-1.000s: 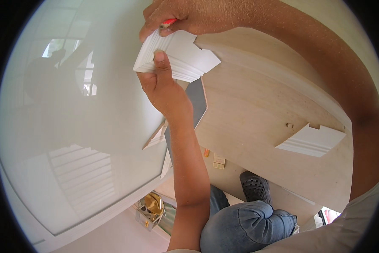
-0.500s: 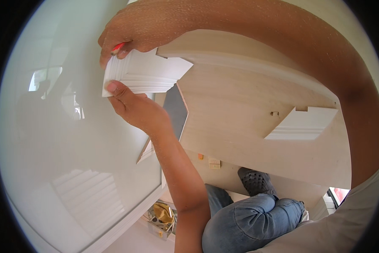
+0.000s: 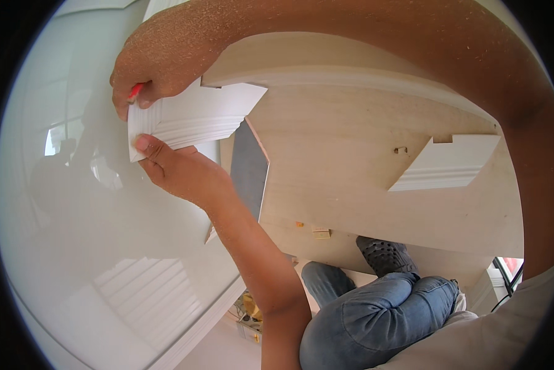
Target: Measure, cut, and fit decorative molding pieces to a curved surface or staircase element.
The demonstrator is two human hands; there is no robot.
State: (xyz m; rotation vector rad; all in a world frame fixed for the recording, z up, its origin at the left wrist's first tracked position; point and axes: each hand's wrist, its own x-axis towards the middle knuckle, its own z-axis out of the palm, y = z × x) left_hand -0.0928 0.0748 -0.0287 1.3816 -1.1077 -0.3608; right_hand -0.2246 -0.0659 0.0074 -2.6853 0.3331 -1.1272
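A white piece of moulding (image 3: 200,114) with stepped ridges and an angled, notched end lies against the glossy pale panel (image 3: 67,216) on the left. My left hand (image 3: 187,176) grips its lower corner, thumb on the face and fingers behind. Arching in from the right over the top, my right arm brings my right hand (image 3: 160,61) to the piece's upper left edge. Closed fingers there hold a red pencil (image 3: 136,90), its tip close to that edge; most of the pencil is hidden in the hand.
A second white moulding piece (image 3: 446,163) rests on the pale wooden board (image 3: 326,135), near a small metal bit (image 3: 400,150). A grey panel (image 3: 249,169) stands behind my left forearm. Lower down are a small yellowish block (image 3: 321,233), my shoe (image 3: 385,256) and a crate of items (image 3: 249,320).
Both hands and the white moulding have shifted left in the view, as the head view itself has turned slightly. The grips on moulding and pencil look the same.
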